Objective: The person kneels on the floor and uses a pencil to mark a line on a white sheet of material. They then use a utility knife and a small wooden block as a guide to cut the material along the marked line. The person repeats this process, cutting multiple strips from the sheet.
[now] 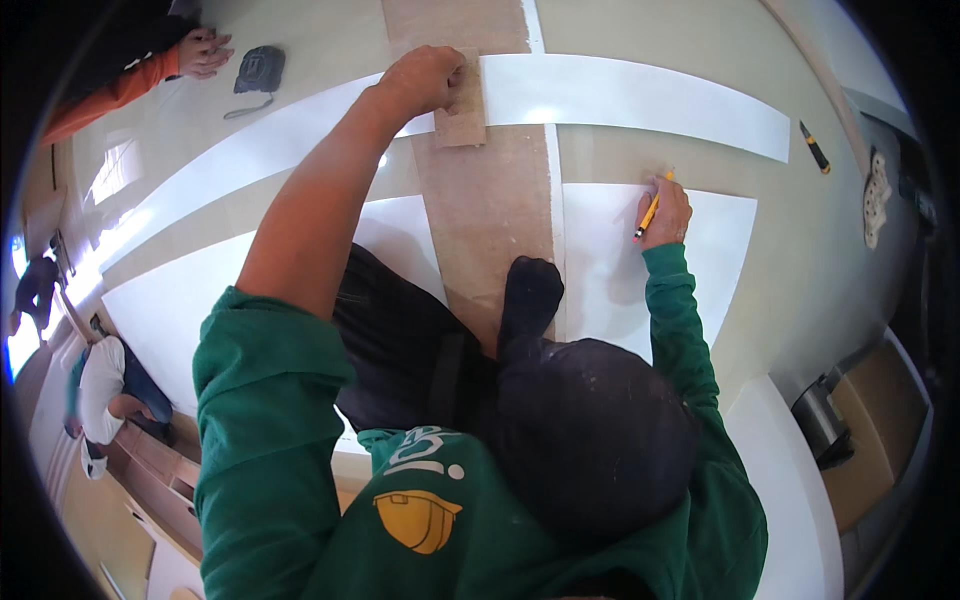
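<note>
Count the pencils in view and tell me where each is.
1: the yellow pencil held in the right hand, near the far edge of a white sheet. Others may be hidden behind the body.

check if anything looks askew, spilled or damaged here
Nothing stands out: the long white strip by the left hand looks bowed, but the fisheye lens bends straight edges; I see no spill or obvious damage.

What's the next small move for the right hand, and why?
Probably bring the pencil to the edge of the wooden piece: the left hand holds it across the white strip, while the right hand has the pencil well apart from it.
</note>
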